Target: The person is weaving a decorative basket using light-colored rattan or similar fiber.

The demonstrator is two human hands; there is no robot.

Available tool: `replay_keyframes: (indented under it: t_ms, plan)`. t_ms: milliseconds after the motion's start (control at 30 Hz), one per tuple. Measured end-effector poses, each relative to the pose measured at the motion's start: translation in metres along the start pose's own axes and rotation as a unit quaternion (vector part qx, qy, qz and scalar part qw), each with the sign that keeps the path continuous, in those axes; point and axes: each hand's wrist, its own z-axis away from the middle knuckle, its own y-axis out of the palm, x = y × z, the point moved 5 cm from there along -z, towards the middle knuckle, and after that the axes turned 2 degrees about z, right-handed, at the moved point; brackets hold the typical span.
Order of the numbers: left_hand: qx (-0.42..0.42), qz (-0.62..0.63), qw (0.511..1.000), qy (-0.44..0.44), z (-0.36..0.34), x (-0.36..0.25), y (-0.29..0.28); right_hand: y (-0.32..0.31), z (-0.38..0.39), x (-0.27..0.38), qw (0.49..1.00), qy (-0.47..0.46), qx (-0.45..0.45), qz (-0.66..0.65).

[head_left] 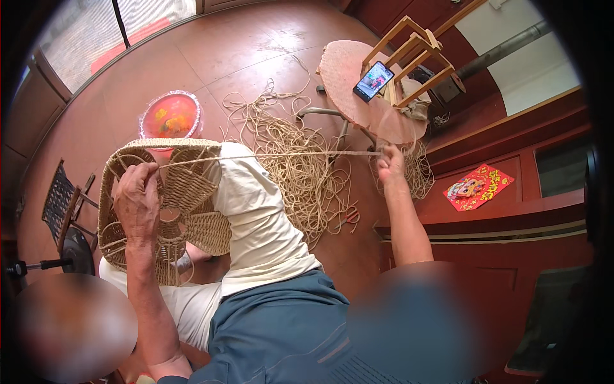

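Note:
A woven basket frame (198, 234) of tan cord rests across my lap, with petal-like woven panels and open gaps between them. My left hand (137, 203) lies over its left part, thumb and fingertips pinched on a length of cord (275, 155) near the upper rim. From there the cord runs taut to the right above my knee. At its far end my right hand (391, 163) is closed round it, arm stretched out to the side.
A large heap of loose cord (300, 185) covers the floor right of my knee, with red-handled scissors (350, 216) beside it. A round table (345, 70) holds a phone (373, 82) and a wooden frame (409, 48). A red basin (170, 115) and a small chair (61, 198) stand left.

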Motion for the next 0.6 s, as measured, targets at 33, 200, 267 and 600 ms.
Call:
replay_keyframes:
  t_ms: [33,200,267,600]
  plan:
    - [-0.001,0.002,1.0,-0.002,0.0,0.0,0.0,-0.026,-0.004,-0.002,0.998,0.008,-0.053,0.021]
    - [-0.031,0.014,0.997,-0.067,-0.006,-0.003,0.005,-0.115,0.016,-0.035,0.981,0.08,-0.161,0.071]
    - [-0.027,-0.026,0.994,-0.098,-0.009,0.002,0.005,-0.121,0.03,-0.053,0.977,0.109,-0.166,0.079]
    - [-0.082,-0.113,0.987,-0.082,-0.011,0.005,0.03,-0.033,0.051,-0.1,0.947,0.124,0.031,0.294]
